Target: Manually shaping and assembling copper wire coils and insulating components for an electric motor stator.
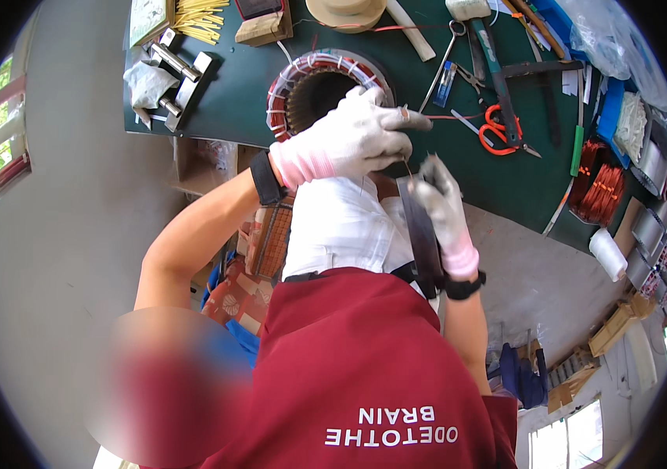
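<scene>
A: Blade loc.?
B: Dk. flat blade (420,238), qty 1: lay along thumb side of R hand (441,205), fingers curled round upper end.
A: L hand (353,137)?
B: Fingers part-bent, index out; hold unclear.
A: Others?
B: Wound stator (276,102), qty 1; blk. wristbands (265,178), qty 2.
A: Pose?
B: L elbow bent outward; R hand below L.
</scene>
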`<state>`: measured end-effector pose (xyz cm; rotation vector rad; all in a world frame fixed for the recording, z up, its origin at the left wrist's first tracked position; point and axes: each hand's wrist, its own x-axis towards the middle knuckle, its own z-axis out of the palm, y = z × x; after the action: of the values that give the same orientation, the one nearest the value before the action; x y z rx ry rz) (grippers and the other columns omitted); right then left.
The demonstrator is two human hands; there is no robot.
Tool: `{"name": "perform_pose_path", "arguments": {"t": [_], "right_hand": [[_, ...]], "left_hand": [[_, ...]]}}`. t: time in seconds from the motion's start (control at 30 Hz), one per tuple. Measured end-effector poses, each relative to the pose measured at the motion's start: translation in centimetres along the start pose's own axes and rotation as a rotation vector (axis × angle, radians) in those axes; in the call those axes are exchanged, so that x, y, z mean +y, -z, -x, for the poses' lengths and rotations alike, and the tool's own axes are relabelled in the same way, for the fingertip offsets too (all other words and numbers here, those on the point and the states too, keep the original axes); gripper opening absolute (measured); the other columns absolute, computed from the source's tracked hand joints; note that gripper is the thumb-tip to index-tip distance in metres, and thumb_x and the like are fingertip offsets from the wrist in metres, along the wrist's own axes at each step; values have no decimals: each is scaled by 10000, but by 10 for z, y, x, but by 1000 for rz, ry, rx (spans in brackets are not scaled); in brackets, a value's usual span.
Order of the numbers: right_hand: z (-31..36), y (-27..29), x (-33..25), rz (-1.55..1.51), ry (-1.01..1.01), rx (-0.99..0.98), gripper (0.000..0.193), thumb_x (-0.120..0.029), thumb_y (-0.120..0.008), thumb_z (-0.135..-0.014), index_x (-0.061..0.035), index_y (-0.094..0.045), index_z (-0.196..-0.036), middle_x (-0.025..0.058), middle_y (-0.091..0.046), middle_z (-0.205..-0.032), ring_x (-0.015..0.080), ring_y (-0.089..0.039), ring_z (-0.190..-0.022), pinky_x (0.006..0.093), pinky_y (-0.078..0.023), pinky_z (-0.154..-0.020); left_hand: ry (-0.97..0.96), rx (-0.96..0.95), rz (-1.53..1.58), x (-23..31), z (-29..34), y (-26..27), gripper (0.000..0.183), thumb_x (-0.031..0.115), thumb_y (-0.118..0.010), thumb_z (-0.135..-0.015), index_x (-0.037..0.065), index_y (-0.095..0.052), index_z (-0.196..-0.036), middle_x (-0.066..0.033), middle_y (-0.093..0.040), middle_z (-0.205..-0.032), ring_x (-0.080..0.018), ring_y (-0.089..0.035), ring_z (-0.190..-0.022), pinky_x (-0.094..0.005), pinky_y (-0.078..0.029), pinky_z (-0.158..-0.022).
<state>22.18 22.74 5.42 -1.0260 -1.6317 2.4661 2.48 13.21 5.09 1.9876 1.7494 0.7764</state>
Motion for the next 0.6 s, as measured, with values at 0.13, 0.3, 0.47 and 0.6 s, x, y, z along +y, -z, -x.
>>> {"name": "perform_pose_path", "arguments": {"t": [0.13,0.3,0.47,0.6], "right_hand": [[10,5,1,-110,-135,41,220,-171,-587,-847,-85,-393,-789,-44,-363,-756,43,-336,-718,210,-320,-624],[12,10,4,97,5,31,196,-134,-614,-821,-61,-435,-788,-26,-375,-722,49,-346,-696,231,-352,-631],[-6,-16,-9,871,442,234,194,-103,-682,-734,-39,-548,-860,124,-573,-755,306,-595,-646,391,-487,-584],[19,-4,-11,1063,583,252,192,-104,-686,-708,-59,-555,-842,104,-580,-759,297,-602,-663,407,-490,-571]], "left_hand": [[-17,24,5,-2,-2,-1,85,158,-686,-717,176,-649,-792,57,-557,-1287,-238,-472,-778,-387,-392,-727],[5,1,6,0,0,-2,102,153,-670,-714,168,-647,-812,39,-542,-1310,-239,-479,-799,-398,-371,-748],[2,-23,-29,-1,-4,3,123,147,-682,-708,161,-657,-828,36,-538,-1309,-256,-480,-805,-397,-374,-750],[55,-63,-5,5,-1,2,120,199,-672,-753,134,-686,-853,8,-548,-1282,-276,-505,-942,-428,-412,-834]]}}
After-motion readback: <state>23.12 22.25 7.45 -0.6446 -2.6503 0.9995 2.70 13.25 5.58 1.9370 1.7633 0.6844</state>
